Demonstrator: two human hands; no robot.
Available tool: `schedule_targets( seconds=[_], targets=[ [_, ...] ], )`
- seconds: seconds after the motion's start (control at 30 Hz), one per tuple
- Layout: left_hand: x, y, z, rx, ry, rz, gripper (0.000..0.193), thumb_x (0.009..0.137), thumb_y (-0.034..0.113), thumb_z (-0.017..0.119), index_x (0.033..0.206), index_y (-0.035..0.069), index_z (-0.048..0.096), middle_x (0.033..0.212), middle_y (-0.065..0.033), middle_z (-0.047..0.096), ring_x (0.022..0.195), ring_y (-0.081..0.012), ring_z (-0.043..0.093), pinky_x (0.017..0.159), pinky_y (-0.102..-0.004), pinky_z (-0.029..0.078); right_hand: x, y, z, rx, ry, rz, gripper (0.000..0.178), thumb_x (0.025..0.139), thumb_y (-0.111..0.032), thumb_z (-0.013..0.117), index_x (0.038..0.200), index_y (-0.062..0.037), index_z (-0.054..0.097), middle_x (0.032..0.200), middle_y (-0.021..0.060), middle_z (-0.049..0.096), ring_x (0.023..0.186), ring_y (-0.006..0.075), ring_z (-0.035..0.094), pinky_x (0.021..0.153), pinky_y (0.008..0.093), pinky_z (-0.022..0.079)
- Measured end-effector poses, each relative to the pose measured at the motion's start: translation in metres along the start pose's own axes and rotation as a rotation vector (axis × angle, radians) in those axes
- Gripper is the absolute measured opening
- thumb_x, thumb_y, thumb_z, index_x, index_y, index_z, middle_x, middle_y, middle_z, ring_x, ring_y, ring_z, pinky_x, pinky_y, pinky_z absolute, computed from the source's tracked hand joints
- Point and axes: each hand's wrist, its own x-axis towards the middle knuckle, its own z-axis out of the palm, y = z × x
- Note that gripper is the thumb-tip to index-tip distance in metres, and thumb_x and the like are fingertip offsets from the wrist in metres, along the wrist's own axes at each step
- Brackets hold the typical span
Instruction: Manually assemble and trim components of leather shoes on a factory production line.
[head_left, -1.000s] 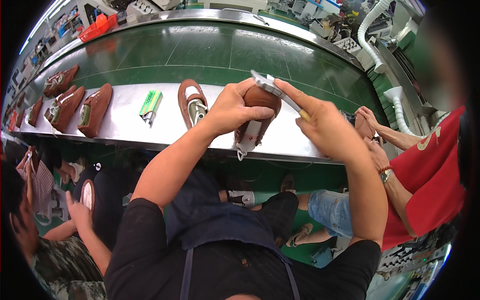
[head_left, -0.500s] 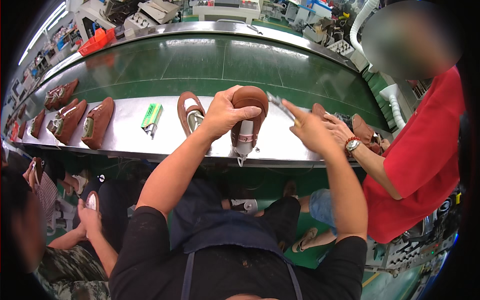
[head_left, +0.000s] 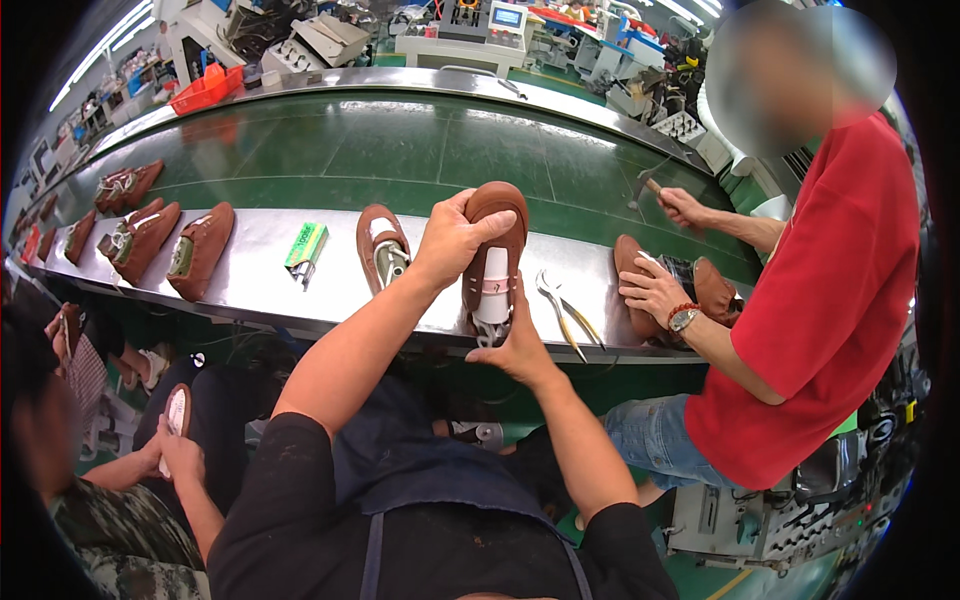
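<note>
A brown shoe stands tilted over the bench's near edge, toe up, with a white piece and a pink band in its opening. My left hand is closed round its toe end, thumb across the front. My right hand grips the lower heel end, its thumb under the white laces; some fingers are hidden behind the shoe. To the right, pliers with yellowish handles lie on the bench. Another brown shoe with white laces rests left of my left hand.
A green box sits on the metal bench. Several brown shoes stand farther left. On the right, a co-worker in red holds a hammer and a shoe. Another person sits at lower left.
The pliers have left my right hand and lie on the bench. That hand has moved left and down to the shoe's heel end. The co-worker's hammer has come into view.
</note>
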Motion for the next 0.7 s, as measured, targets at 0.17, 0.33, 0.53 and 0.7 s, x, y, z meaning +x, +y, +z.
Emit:
schedule_targets(
  seconds=[0.17, 0.33, 0.53, 0.7],
  targets=[
    [-0.015, -0.009, -0.015, -0.233, 0.098, -0.233, 0.036, 0.099, 0.021, 0.075, 0.123, -0.004, 0.066, 0.106, -0.0079, 0.074, 0.092, -0.0153, 0.070, 0.086, -0.0322, 0.058, -0.044, -0.050, 0.033, 0.562, 0.151, 0.204, 0.143, 0.068, -0.004, 0.094, 0.169, -0.0085, -0.007, 0.161, 0.0199, 0.037, 0.146, 0.0300, 0.043, 0.120, 0.0408, 0.036],
    [-0.032, -0.005, -0.001, 0.260, 0.063, -0.103, 0.056, 0.098, 0.025, 0.076, 0.139, -0.006, 0.054, 0.129, -0.0159, 0.065, 0.117, -0.0245, 0.063, 0.100, -0.0367, 0.052, -0.083, -0.061, 0.049, 0.614, 0.303, 0.238, 0.118, 0.075, -0.002, 0.084, 0.166, -0.0012, 0.009, 0.150, 0.0174, 0.045, 0.134, 0.0269, 0.054, 0.113, 0.0394, 0.044],
    [-0.053, -0.014, -0.049, 1.255, 0.357, 0.321, 0.082, 0.085, 0.028, 0.086, 0.147, -0.005, 0.045, 0.146, -0.0262, 0.049, 0.135, -0.0434, 0.048, 0.117, -0.0508, 0.036, -0.101, -0.048, 0.046, 0.786, 0.339, 0.476, 0.108, 0.079, -0.003, 0.082, 0.164, 0.0008, 0.016, 0.140, 0.0149, 0.053, 0.124, 0.0227, 0.057, 0.106, 0.0371, 0.049],
    [-0.061, -0.054, -0.100, 1.389, 0.530, 0.148, 0.093, 0.080, 0.031, 0.088, 0.150, -0.007, 0.041, 0.148, -0.0311, 0.045, 0.136, -0.0469, 0.045, 0.120, -0.0506, 0.034, -0.106, -0.039, 0.049, 0.838, 0.328, 0.501, 0.106, 0.080, -0.003, 0.083, 0.163, 0.0014, 0.017, 0.138, 0.0160, 0.053, 0.123, 0.0226, 0.058, 0.105, 0.0360, 0.050]
  ],
)
